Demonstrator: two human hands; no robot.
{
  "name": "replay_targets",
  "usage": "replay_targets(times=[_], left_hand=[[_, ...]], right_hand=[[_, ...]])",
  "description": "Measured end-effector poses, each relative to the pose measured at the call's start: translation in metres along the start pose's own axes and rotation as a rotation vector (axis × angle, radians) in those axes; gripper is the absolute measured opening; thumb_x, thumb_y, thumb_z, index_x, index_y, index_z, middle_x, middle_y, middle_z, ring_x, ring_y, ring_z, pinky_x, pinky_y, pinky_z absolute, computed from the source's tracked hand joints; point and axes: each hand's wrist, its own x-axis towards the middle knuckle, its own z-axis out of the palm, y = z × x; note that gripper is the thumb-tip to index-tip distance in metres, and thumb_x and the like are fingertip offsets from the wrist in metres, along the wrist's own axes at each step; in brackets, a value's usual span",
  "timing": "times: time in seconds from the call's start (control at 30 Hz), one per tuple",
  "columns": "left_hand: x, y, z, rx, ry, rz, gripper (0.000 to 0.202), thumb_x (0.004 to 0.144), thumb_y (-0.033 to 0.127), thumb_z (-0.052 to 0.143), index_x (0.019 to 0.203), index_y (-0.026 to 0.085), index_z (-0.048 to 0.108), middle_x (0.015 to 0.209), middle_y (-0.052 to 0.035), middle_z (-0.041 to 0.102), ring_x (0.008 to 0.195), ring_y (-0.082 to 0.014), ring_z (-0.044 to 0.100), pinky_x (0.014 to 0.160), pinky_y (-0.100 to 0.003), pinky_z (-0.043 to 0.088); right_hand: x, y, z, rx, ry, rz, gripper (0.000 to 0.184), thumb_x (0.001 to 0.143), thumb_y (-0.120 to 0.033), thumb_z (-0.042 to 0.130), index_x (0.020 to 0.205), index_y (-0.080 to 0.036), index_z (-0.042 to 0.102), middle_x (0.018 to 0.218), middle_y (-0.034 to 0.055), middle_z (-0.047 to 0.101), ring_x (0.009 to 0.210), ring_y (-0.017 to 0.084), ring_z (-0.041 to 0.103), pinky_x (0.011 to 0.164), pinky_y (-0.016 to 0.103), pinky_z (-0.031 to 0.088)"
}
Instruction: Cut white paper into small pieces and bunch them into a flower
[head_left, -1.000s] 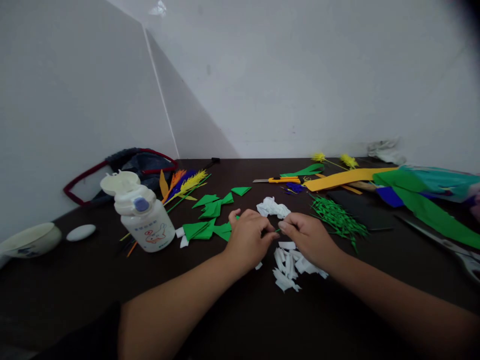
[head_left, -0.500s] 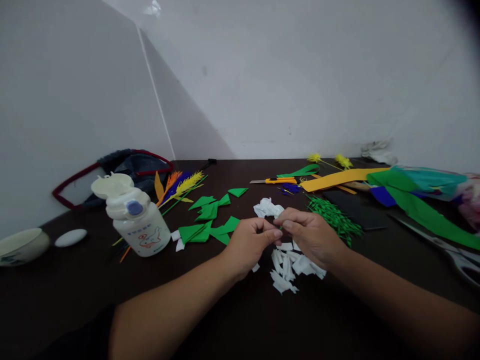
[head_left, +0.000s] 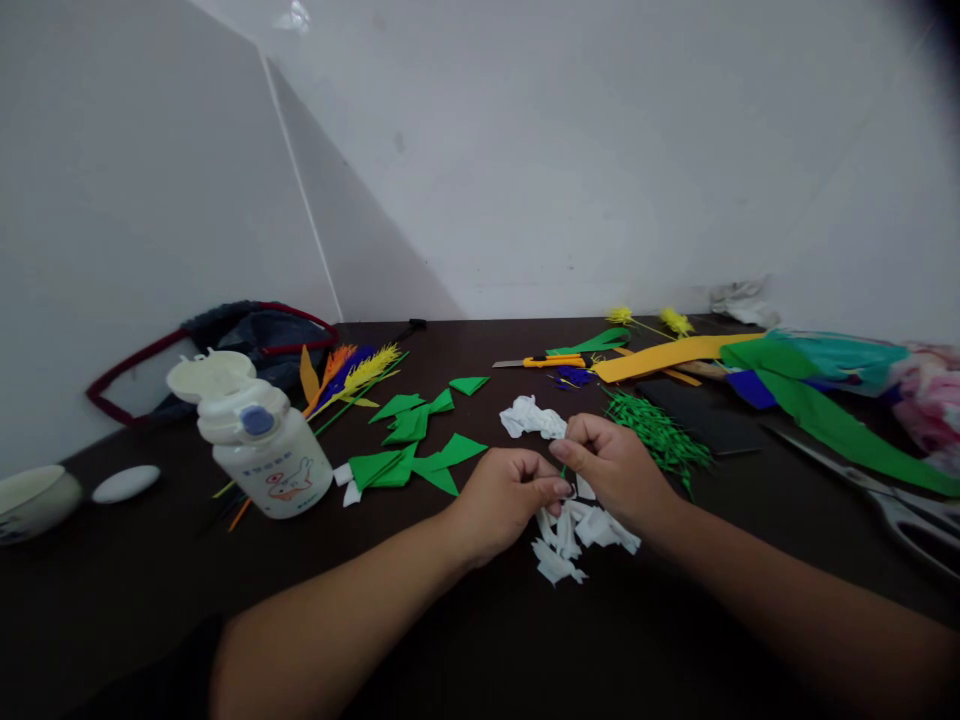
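Observation:
Fingertips pinched, my left hand (head_left: 502, 505) and my right hand (head_left: 611, 465) meet near the middle of the table. Between them shows a thin green strip (head_left: 565, 473), mostly hidden by the fingers. White paper scraps (head_left: 559, 562) lie under and in front of the hands. Just behind is a crumpled white piece of paper (head_left: 527, 416). A pile of thin twisted green strips (head_left: 656, 437) is beside my right hand. Left of my left hand lie several cut green paper pieces (head_left: 382, 468).
A white bottle (head_left: 274, 465) with its lid up stands at left, near a bowl (head_left: 41, 505). Scissors (head_left: 892, 500) lie at right. A yellow utility knife (head_left: 551, 361) with its blade out lies behind the hands. Orange (head_left: 667, 355) and green paper strips stretch rightward.
My fingertips have drawn slightly apart, the right above the left, and a bit of the green strip now shows between them. The whole view has shifted slightly.

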Motion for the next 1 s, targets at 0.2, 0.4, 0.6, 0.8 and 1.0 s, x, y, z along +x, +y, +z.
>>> replay_targets(times=[0.2, 0.4, 0.6, 0.8, 1.0], left_hand=[[0.001, -0.002, -0.001, -0.086, -0.021, 0.026, 0.021, 0.073, 0.027, 0.052, 0.056, 0.016, 0.053, 0.057, 0.0001, 0.056, 0.057, -0.0104, 0.047, 0.06, -0.025, 0.037], [0.001, -0.004, -0.003, -0.108, -0.048, 0.038, 0.024, 0.075, 0.029, 0.051, 0.056, 0.015, 0.053, 0.063, -0.002, 0.059, 0.066, -0.0126, 0.052, 0.066, -0.026, 0.038], [0.0, -0.004, -0.005, -0.071, -0.089, 0.074, 0.024, 0.078, 0.03, 0.049, 0.061, 0.015, 0.058, 0.067, -0.0029, 0.06, 0.069, -0.013, 0.053, 0.07, -0.026, 0.039], [0.0, -0.003, -0.005, -0.145, -0.075, 0.117, 0.02, 0.077, 0.027, 0.05, 0.063, 0.016, 0.058, 0.065, -0.0023, 0.06, 0.068, -0.0128, 0.053, 0.072, -0.028, 0.039], [0.001, -0.004, -0.005, -0.122, -0.101, 0.073, 0.023, 0.08, 0.031, 0.046, 0.07, 0.015, 0.06, 0.063, -0.0019, 0.06, 0.065, -0.0123, 0.053, 0.07, -0.027, 0.041]], right_hand=[[0.0, 0.006, 0.0, 0.506, -0.139, 0.026, 0.013, 0.074, -0.03, 0.055, 0.078, -0.019, 0.06, 0.068, 0.0004, 0.052, 0.062, 0.011, 0.047, 0.055, 0.025, 0.039], [-0.003, 0.007, 0.006, 0.623, -0.192, 0.064, 0.016, 0.072, -0.027, 0.06, 0.059, -0.019, 0.054, 0.058, -0.0024, 0.051, 0.051, 0.009, 0.045, 0.05, 0.026, 0.037], [-0.003, 0.012, 0.009, 0.552, -0.075, 0.122, 0.027, 0.068, -0.026, 0.064, 0.052, -0.019, 0.043, 0.048, -0.0049, 0.045, 0.043, 0.008, 0.041, 0.043, 0.025, 0.032], [-0.001, 0.005, 0.004, 0.7, -0.189, 0.133, 0.01, 0.07, -0.028, 0.061, 0.068, -0.019, 0.059, 0.06, -0.0015, 0.054, 0.051, 0.01, 0.047, 0.049, 0.026, 0.037], [-0.002, 0.007, 0.006, 0.525, -0.067, 0.063, 0.024, 0.07, -0.028, 0.061, 0.053, -0.019, 0.045, 0.052, -0.0047, 0.044, 0.049, 0.009, 0.042, 0.05, 0.026, 0.034]])
